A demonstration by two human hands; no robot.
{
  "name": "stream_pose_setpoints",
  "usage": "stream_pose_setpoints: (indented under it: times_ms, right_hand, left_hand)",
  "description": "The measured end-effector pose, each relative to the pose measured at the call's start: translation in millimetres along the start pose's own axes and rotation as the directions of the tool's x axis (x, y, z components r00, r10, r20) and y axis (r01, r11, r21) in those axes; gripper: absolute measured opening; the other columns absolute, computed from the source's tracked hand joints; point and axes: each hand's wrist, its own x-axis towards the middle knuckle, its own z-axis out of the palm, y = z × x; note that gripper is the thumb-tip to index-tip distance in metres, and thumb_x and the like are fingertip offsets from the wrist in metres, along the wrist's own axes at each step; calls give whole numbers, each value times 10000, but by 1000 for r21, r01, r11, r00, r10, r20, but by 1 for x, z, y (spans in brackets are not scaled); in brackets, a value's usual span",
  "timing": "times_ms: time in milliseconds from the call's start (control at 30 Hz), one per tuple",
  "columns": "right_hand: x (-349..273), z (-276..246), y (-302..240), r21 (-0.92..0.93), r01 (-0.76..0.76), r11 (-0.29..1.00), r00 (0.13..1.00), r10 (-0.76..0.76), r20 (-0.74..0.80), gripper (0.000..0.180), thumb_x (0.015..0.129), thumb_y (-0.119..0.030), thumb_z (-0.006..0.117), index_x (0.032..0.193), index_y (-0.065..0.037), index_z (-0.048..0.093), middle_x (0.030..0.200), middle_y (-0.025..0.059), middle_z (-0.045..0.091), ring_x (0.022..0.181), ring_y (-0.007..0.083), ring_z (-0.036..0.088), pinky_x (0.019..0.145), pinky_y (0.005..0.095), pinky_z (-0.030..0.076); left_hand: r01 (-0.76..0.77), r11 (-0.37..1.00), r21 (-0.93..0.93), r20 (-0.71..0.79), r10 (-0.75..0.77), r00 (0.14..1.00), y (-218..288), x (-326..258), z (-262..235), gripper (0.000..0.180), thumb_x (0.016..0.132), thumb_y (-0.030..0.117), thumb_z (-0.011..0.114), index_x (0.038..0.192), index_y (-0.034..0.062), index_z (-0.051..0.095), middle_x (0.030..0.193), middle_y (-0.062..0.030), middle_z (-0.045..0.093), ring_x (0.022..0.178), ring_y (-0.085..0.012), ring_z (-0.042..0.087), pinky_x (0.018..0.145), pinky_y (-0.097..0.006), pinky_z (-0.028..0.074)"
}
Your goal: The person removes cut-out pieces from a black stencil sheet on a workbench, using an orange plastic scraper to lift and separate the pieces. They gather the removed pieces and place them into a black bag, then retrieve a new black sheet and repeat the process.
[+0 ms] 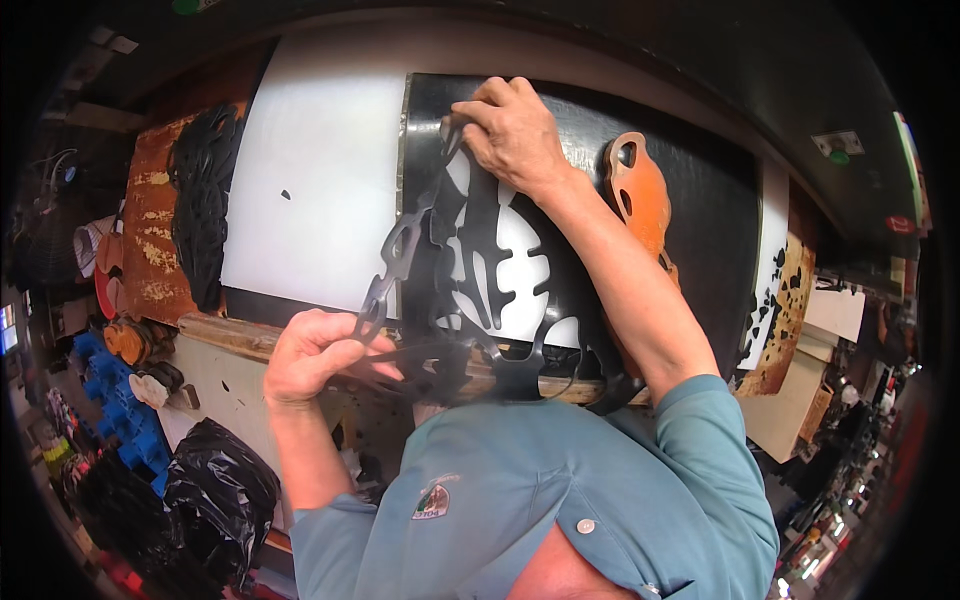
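Observation:
A black sheet (pixel 690 210) with shoe-sole-shaped holes cut out of it lies on a white cutting board (pixel 310 180). My left hand (pixel 315 355) grips the near end of the leftover black web strip (pixel 405 250) and lifts it off the board. Farther away, my right hand (pixel 510 125) pinches the same strip at its top edge. White board shows through the cut-out holes below my right wrist.
An orange sole-shaped cutting die (pixel 637 190) rests on the black sheet to the right. A pile of black cut scrap (pixel 205 190) lies on a rusty surface at the left. Black plastic bags (pixel 215 495) and blue crates (pixel 125 420) stand on the floor lower left.

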Motion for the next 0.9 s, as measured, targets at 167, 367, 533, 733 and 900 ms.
stream_pose_setpoints:
  times_ms: [167,367,533,733,900]
  right_hand:
    - [11,20,10,154,-139,978,974,163,-154,245,955,-160,605,1041,-57,811,936,105,755,889,300,703,853,430,584]
    - [23,9,24,617,-477,626,846,517,129,377,1053,-359,660,974,-9,774,868,66,763,824,162,693,793,320,542]
    - [20,-10,57,909,-417,-13,742,573,349,304,1042,-317,729,925,-41,779,872,23,739,806,120,644,792,276,507]
    - [5,-12,79,854,-235,-464,764,455,457,242,1047,-291,721,1025,-50,729,942,62,708,866,187,649,817,321,530]
    - [-3,-24,56,907,-387,-166,756,507,415,310,1065,-352,689,1014,-48,718,994,84,719,919,184,649,855,317,512]
  left_hand:
    - [9,1000,25,-53,-8,999,-4,25,12,229,1026,31,606,1143,-126,725,1028,-191,766,895,-297,783,878,-399,622]
    - [20,977,212,-72,-4,997,6,72,20,260,1067,100,605,1191,-96,722,1067,-102,760,1018,-203,754,936,-316,573]
    - [-30,960,277,-73,53,996,-5,107,24,256,1091,137,598,1172,-77,711,1105,-167,772,1030,-225,756,978,-343,580]
    - [-83,988,134,-59,91,994,-22,127,16,292,1101,169,609,1225,-78,702,1196,-208,766,1091,-253,757,1020,-361,579]
    - [-34,965,261,-130,71,989,-15,122,19,302,1097,177,615,1231,-79,702,1214,-186,769,1088,-245,744,1022,-378,572]
